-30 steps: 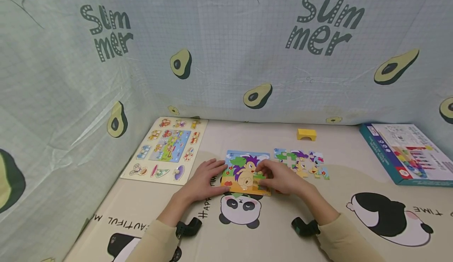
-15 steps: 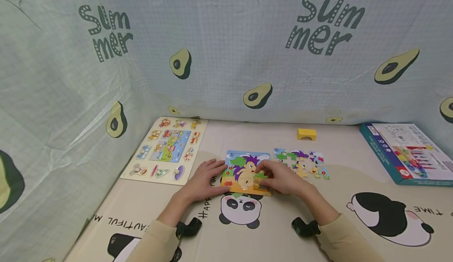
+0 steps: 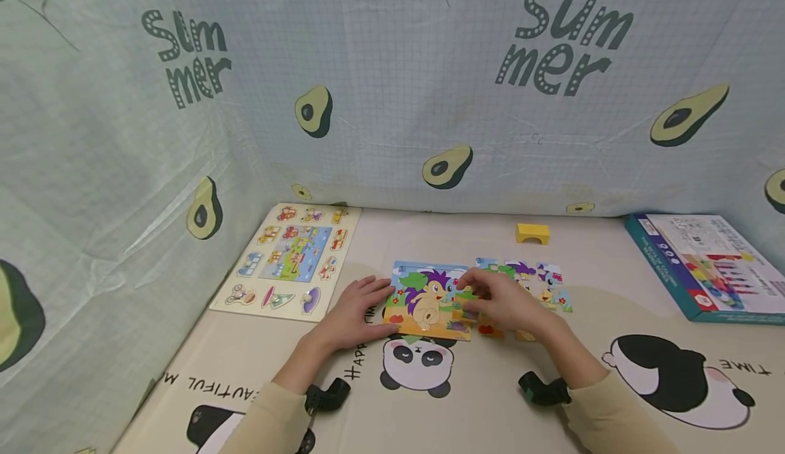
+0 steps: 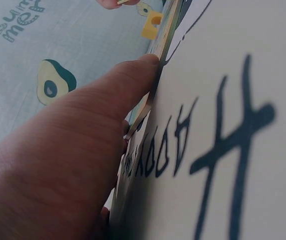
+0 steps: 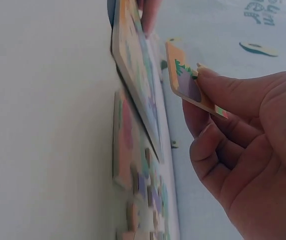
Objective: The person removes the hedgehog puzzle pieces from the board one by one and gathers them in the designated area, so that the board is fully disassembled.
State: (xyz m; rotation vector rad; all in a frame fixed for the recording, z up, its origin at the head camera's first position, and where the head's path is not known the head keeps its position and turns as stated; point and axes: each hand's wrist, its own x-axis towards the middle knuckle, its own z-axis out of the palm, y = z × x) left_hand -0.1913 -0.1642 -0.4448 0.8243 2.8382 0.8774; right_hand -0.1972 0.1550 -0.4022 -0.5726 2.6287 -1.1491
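A jigsaw puzzle board [image 3: 423, 304] with a purple-haired hedgehog picture lies in front of me. My left hand [image 3: 356, 314] rests at its left edge, fingers spread and straight; in the left wrist view the thumb [image 4: 127, 82] lies along the board's edge. My right hand [image 3: 512, 304] is over the board's right edge. Between thumb and fingers it pinches a puzzle piece [image 5: 187, 82], orange with a purple shape and green grass, held tilted in the air in the right wrist view. Loose puzzle pieces [image 3: 555, 287] lie just right of the board, some hidden under the right hand.
A peg puzzle board [image 3: 245, 270] with vehicle pictures lies at the back left. Toward the back stands a yellow arch block [image 3: 532, 233]. A flat box [image 3: 705, 263] lies at the far right, near the fabric wall [image 3: 380, 99].
My right hand has moved right, from over the board's lower right part to its right edge, carrying the pinched piece. The left hand has stayed in place.
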